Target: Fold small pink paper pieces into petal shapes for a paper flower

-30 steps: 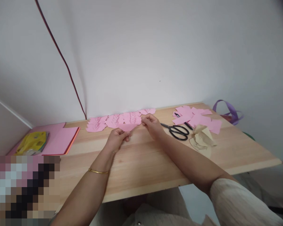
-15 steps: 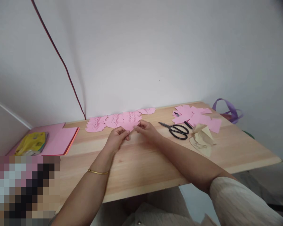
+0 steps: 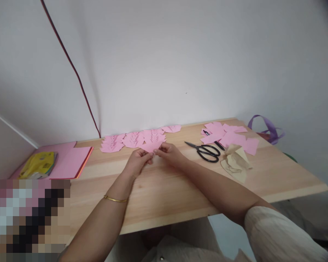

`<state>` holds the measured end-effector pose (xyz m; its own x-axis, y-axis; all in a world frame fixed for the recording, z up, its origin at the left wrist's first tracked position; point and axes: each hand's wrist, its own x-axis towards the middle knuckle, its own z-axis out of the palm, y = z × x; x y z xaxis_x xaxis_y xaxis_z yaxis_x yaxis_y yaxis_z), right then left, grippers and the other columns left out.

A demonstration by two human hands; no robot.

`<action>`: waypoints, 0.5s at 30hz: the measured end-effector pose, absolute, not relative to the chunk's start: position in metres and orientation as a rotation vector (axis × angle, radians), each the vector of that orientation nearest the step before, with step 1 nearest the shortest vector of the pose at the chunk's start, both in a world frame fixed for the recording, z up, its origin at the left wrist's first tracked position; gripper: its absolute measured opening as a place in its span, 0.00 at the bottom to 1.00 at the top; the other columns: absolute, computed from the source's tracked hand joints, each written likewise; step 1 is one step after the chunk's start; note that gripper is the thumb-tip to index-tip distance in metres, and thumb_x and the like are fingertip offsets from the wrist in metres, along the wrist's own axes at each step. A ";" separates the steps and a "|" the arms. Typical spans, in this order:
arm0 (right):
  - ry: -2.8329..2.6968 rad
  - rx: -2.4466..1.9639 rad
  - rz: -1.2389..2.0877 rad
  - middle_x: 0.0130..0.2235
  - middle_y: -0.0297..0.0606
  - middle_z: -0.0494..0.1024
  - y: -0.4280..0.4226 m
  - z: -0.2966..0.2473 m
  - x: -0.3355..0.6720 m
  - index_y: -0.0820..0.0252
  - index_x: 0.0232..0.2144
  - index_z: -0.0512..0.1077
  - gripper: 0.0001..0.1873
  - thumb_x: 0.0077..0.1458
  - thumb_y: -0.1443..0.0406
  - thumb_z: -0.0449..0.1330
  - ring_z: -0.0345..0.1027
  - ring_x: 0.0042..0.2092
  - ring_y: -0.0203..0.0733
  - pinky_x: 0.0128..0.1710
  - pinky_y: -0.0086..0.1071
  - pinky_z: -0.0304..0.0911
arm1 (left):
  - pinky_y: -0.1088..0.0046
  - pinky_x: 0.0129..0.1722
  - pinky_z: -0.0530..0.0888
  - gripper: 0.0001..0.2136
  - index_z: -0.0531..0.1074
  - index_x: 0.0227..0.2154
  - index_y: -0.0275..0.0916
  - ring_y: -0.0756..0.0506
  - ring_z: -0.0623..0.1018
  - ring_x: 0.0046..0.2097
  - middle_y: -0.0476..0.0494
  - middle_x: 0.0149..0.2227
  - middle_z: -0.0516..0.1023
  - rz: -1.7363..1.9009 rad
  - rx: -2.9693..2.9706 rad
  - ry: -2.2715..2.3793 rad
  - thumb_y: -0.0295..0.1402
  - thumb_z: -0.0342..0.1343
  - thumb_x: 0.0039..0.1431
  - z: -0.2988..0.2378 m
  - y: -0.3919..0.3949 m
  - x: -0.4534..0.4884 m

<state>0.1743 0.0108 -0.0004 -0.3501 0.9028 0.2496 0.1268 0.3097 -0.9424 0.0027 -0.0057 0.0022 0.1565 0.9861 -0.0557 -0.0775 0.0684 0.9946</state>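
Note:
A small piece of pink paper (image 3: 152,146) is pinched between both hands above the middle of the wooden table. My left hand (image 3: 139,160) grips its left side with thumb and fingers, while my right hand (image 3: 168,153) holds the right side; the two thumbs nearly meet at its lower edge. Just beyond the hands lie overlapping rows of cut pink paper pieces (image 3: 113,143) with notched edges and small holes. To the right rest black-handled scissors (image 3: 206,152), blades pointing left and away from me.
Pink paper scraps (image 3: 233,138) with a black pen (image 3: 218,144) sit at the right, beside a crumpled tan wrapper (image 3: 236,162). At left a yellow packet (image 3: 39,164) lies on pink paper sheets (image 3: 71,160). A purple ribbon (image 3: 272,131) hangs past the table's right edge.
My hands have drawn closer together on the pink paper, and its near edge now comes to a point between the thumbs. The view has shifted slightly.

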 end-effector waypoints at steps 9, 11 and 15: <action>-1.867 -0.927 1.063 0.25 0.31 0.64 0.008 0.001 0.175 0.61 0.26 0.65 0.13 0.54 0.57 0.55 0.55 0.29 0.32 0.30 0.28 0.54 | 0.73 0.30 0.68 0.11 0.68 0.19 0.36 0.52 0.70 0.23 0.50 0.17 0.70 1.231 1.046 1.015 0.34 0.64 0.44 0.007 -0.005 0.000; -1.881 -0.940 1.046 0.25 0.30 0.63 0.008 0.001 0.176 0.62 0.26 0.65 0.13 0.54 0.57 0.55 0.54 0.28 0.32 0.29 0.27 0.53 | 0.74 0.30 0.67 0.11 0.66 0.18 0.37 0.53 0.69 0.22 0.52 0.16 0.68 1.312 1.029 1.008 0.33 0.63 0.44 0.010 -0.003 -0.002; -1.861 -0.952 1.066 0.24 0.30 0.63 0.009 0.001 0.176 0.62 0.25 0.65 0.13 0.53 0.57 0.55 0.54 0.28 0.32 0.28 0.27 0.53 | 0.74 0.30 0.68 0.12 0.65 0.17 0.37 0.53 0.67 0.22 0.52 0.17 0.67 1.365 1.045 1.027 0.34 0.63 0.45 0.015 -0.001 -0.006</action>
<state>0.1755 0.0090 0.0007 -0.4202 0.8714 0.2532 0.2223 0.3694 -0.9023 -0.0059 -0.0012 0.0147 -0.0322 0.9987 0.0386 -0.2398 -0.0452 0.9698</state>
